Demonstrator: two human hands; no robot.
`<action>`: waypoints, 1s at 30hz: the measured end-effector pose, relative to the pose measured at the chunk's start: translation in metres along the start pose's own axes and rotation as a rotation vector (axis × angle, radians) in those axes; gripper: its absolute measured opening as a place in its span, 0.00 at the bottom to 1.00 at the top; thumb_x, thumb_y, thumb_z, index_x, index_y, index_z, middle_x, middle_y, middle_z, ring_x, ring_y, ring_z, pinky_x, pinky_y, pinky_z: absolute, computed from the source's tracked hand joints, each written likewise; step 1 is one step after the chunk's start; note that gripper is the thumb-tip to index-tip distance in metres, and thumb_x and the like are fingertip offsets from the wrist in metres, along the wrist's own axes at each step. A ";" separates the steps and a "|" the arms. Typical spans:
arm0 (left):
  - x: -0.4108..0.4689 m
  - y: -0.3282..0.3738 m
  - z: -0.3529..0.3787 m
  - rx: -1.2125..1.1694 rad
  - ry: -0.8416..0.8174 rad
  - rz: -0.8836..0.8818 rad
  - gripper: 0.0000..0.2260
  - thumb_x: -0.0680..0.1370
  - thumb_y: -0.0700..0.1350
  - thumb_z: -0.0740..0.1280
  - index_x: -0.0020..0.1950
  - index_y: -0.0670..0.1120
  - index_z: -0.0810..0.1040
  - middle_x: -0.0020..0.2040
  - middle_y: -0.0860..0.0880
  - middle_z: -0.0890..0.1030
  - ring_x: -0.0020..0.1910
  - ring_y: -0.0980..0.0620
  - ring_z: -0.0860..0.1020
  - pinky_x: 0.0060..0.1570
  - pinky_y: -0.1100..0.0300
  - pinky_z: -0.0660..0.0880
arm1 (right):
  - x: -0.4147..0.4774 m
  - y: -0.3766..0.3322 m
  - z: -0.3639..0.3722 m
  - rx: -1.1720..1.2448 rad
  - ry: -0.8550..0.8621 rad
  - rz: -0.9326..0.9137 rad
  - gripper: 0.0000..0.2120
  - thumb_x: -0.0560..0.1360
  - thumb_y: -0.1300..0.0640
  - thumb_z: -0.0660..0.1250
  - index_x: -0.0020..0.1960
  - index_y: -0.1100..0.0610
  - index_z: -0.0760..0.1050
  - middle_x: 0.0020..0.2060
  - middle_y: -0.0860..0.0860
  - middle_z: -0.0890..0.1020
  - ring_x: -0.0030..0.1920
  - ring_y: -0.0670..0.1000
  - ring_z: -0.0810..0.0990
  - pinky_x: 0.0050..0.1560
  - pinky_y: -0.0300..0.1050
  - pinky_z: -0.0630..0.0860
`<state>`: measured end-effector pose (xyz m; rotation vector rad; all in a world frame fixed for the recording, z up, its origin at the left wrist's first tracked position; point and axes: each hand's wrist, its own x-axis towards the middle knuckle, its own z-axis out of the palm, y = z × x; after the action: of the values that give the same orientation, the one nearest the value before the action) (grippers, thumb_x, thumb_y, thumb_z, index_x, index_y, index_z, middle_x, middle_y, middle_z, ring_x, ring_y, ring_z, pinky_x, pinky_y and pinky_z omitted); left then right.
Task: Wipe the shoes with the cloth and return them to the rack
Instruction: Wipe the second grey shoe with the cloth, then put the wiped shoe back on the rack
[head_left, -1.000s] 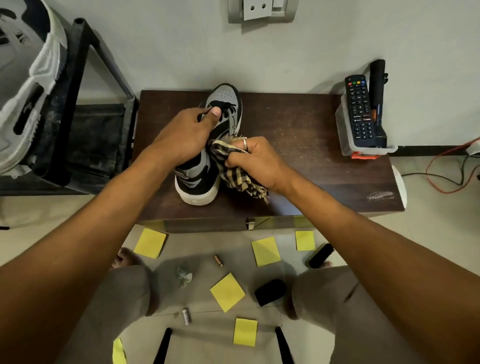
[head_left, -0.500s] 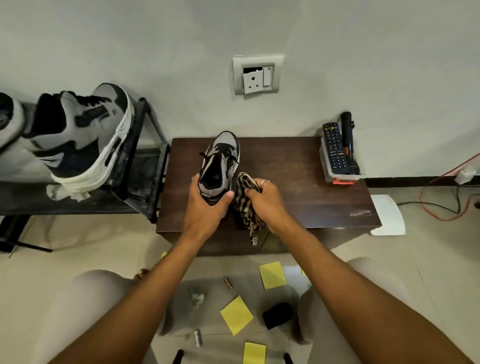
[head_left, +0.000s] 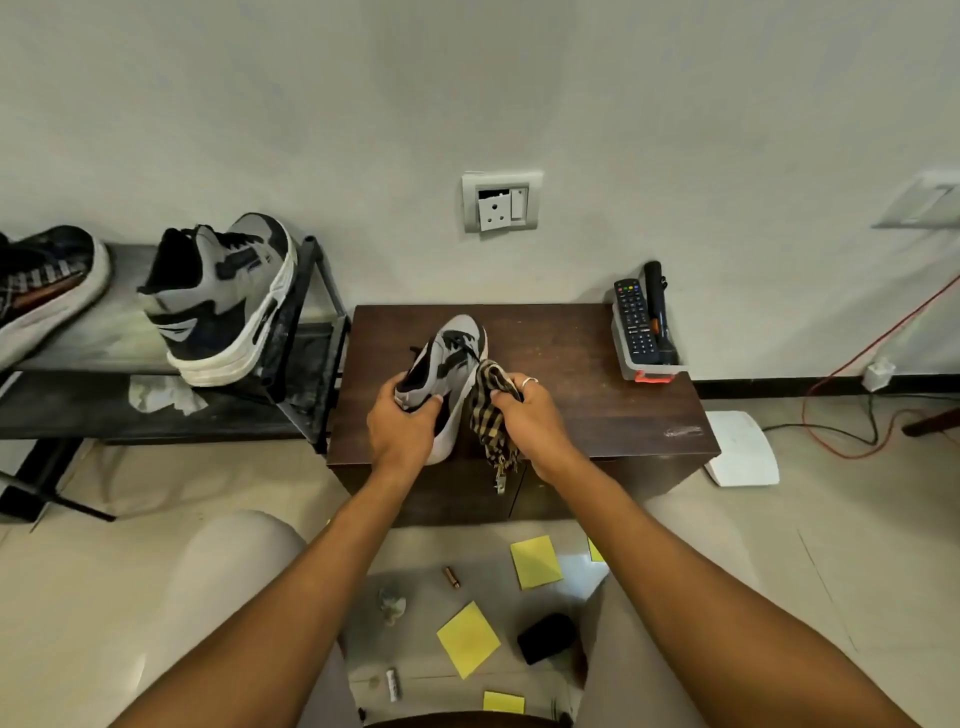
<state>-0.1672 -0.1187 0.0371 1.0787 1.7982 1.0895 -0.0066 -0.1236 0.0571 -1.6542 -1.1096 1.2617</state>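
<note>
Hands are both busy over the low dark cabinet (head_left: 571, 364). The left hand (head_left: 402, 431) grips the heel end of a grey and black sneaker (head_left: 452, 351), fingers curled over the collar and thumb hooked on the near side. The shoe sits near the front edge of the cabinet top, toward its left side, toe pointing at the wall, rolled a bit so the white sole faces right. Can't tell if the heel actually rests on the wood or is lifted just off it.

The right hand (head_left: 530, 421), with a ring (head_left: 529, 381) on one finger, is closed around a bunched-up checked cloth (head_left: 488, 410). The cloth is pressed right up against the sole side of the shoe, and its loose tail hangs down past the cabinet's front edge.

The matching sneaker (head_left: 223, 301) is on the top shelf of the black rack (head_left: 306, 332), at the shelf's right end, just beside the cabinet. Another darker shoe (head_left: 47, 291) lies toward the left end of that shelf, and some crumpled paper (head_left: 161, 395) is on the shelf below.

At the back right corner of the cabinet, a small tray (head_left: 652, 370) holds a remote (head_left: 636, 322) and a black torch (head_left: 657, 301). Yellow sticky notes (head_left: 535, 561) and a battery (head_left: 451, 577) are scattered on the floor between the person's knees.
</note>
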 end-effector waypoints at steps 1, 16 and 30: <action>-0.006 0.001 -0.005 -0.013 -0.007 0.001 0.22 0.76 0.44 0.76 0.69 0.46 0.77 0.58 0.49 0.83 0.55 0.53 0.80 0.53 0.61 0.76 | -0.007 -0.002 0.000 -0.003 -0.008 -0.011 0.08 0.84 0.57 0.62 0.58 0.51 0.79 0.48 0.48 0.85 0.50 0.47 0.84 0.51 0.44 0.81; -0.102 0.072 -0.140 -0.374 0.147 0.155 0.19 0.74 0.44 0.77 0.64 0.50 0.80 0.53 0.54 0.85 0.52 0.60 0.83 0.58 0.57 0.80 | -0.118 -0.080 0.045 0.293 -0.282 -0.138 0.15 0.76 0.50 0.74 0.60 0.55 0.80 0.51 0.53 0.87 0.53 0.53 0.86 0.55 0.51 0.83; -0.090 0.099 -0.285 -0.403 0.469 0.270 0.18 0.74 0.46 0.78 0.62 0.51 0.80 0.54 0.54 0.84 0.52 0.61 0.83 0.57 0.62 0.80 | -0.142 -0.173 0.176 0.226 -0.425 -0.284 0.14 0.74 0.51 0.76 0.57 0.52 0.81 0.48 0.52 0.88 0.52 0.53 0.87 0.61 0.56 0.81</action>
<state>-0.3630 -0.2531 0.2432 0.8801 1.6885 1.9033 -0.2287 -0.1892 0.2229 -1.0439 -1.3391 1.5217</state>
